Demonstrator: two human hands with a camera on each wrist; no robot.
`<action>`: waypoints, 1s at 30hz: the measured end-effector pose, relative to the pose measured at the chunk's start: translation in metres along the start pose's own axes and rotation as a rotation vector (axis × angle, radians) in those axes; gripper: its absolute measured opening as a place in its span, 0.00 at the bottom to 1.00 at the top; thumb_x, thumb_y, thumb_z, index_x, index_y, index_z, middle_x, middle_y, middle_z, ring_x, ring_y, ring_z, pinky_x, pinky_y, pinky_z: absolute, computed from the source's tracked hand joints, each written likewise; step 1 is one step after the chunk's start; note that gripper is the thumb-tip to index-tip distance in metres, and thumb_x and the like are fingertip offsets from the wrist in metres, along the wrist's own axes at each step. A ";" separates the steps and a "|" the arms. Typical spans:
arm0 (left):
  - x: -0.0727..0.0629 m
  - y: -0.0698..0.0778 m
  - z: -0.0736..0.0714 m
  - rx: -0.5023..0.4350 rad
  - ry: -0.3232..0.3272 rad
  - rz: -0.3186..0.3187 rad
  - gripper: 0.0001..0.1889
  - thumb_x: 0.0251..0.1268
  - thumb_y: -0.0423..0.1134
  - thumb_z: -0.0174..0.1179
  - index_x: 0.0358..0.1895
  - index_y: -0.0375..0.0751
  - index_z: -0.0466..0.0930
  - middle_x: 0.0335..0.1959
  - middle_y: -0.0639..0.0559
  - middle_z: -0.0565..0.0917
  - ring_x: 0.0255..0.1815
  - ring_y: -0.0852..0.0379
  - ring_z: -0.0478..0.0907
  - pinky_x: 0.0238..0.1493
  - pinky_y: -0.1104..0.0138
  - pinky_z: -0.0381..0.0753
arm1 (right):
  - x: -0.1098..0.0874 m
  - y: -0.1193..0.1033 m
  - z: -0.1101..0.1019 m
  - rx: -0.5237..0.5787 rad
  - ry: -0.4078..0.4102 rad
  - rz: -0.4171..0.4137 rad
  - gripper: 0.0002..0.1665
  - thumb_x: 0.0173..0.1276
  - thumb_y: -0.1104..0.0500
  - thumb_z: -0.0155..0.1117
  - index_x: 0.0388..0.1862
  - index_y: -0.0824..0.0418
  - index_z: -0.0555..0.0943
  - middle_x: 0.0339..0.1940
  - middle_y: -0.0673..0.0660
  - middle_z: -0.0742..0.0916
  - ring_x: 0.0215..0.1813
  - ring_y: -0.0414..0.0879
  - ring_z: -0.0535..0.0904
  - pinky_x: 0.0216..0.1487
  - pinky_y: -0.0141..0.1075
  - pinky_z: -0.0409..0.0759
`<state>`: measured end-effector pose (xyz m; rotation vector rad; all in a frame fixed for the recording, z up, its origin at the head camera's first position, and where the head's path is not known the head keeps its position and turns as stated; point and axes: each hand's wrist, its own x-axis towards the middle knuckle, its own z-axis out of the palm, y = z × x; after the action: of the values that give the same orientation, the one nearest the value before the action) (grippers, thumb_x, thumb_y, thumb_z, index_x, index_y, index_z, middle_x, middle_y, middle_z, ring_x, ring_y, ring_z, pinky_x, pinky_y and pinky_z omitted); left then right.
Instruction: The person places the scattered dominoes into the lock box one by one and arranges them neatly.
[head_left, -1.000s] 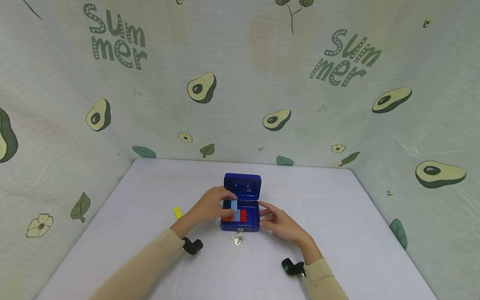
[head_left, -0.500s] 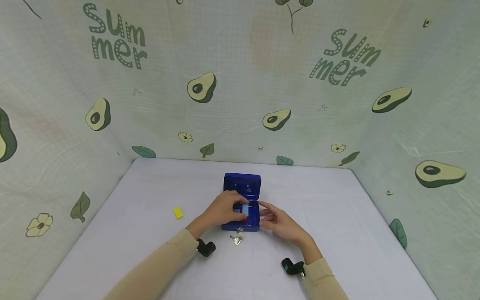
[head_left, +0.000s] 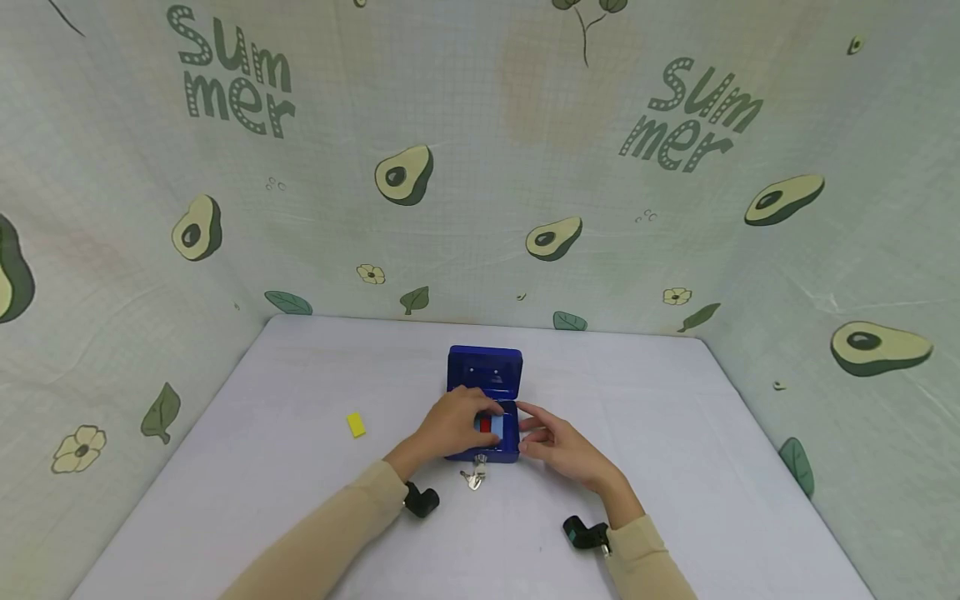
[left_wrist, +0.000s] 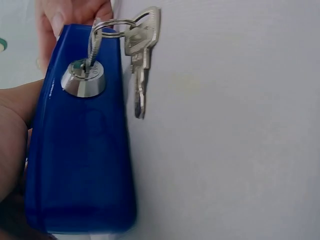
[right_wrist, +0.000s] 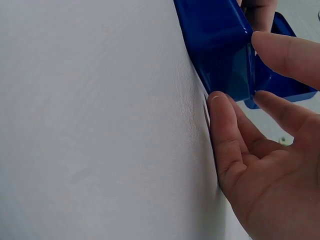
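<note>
A blue metal cash box (head_left: 510, 452) sits with its lid (head_left: 485, 368) raised. My left hand (head_left: 455, 422) reaches into it, thumb and fingertips pinching the ends of a light blue block (head_left: 497, 427). Beside that block, a red block (head_left: 485, 425) shows under the palm; the box's left part is hidden by the hand. My right hand (head_left: 558, 447) rests its fingertips along the box's right side, fingers loosely spread, as the right wrist view of the hand (right_wrist: 275, 165) shows too. In the left wrist view a key stands in the lock (left_wrist: 84, 78).
A second key (left_wrist: 141, 60) hangs from the ring onto the white tabletop (head_left: 637, 392). A yellow block (head_left: 356, 425) lies left of the box. Printed cloth (head_left: 480, 125) stands behind and at both sides of the table.
My left hand has moved right inside the box, bringing the light blue block from the left part toward the right. My right hand keeps its place.
</note>
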<state>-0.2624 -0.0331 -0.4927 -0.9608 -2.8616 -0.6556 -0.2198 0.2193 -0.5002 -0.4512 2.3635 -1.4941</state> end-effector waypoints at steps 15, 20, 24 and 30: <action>0.002 0.004 0.012 0.098 0.046 0.004 0.23 0.58 0.59 0.79 0.54 0.56 0.92 0.47 0.58 0.90 0.46 0.56 0.75 0.52 0.58 0.78 | -0.001 0.001 0.000 -0.004 0.006 0.000 0.42 0.76 0.57 0.69 0.85 0.55 0.64 0.68 0.64 0.81 0.62 0.53 0.82 0.62 0.44 0.79; 0.002 0.004 0.013 0.100 0.044 -0.005 0.22 0.58 0.58 0.79 0.53 0.55 0.92 0.46 0.58 0.90 0.45 0.57 0.73 0.50 0.60 0.76 | -0.001 0.000 0.000 -0.005 0.010 0.011 0.42 0.77 0.56 0.69 0.85 0.55 0.64 0.68 0.64 0.81 0.62 0.53 0.82 0.62 0.44 0.79; 0.002 0.005 0.012 0.086 0.044 -0.019 0.21 0.58 0.56 0.80 0.53 0.54 0.92 0.47 0.57 0.90 0.45 0.56 0.73 0.51 0.60 0.75 | -0.001 -0.002 0.000 -0.002 0.010 0.019 0.42 0.77 0.56 0.69 0.85 0.54 0.64 0.68 0.63 0.81 0.62 0.53 0.81 0.63 0.47 0.79; 0.000 0.007 0.008 0.075 0.042 -0.028 0.21 0.58 0.54 0.80 0.52 0.52 0.93 0.46 0.56 0.90 0.46 0.55 0.74 0.52 0.59 0.75 | -0.001 -0.003 0.001 0.003 0.004 0.019 0.42 0.77 0.55 0.69 0.85 0.53 0.64 0.68 0.63 0.81 0.62 0.53 0.81 0.64 0.49 0.79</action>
<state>-0.2576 -0.0247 -0.4978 -0.8881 -2.8457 -0.5597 -0.2186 0.2178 -0.4974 -0.4242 2.3620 -1.4916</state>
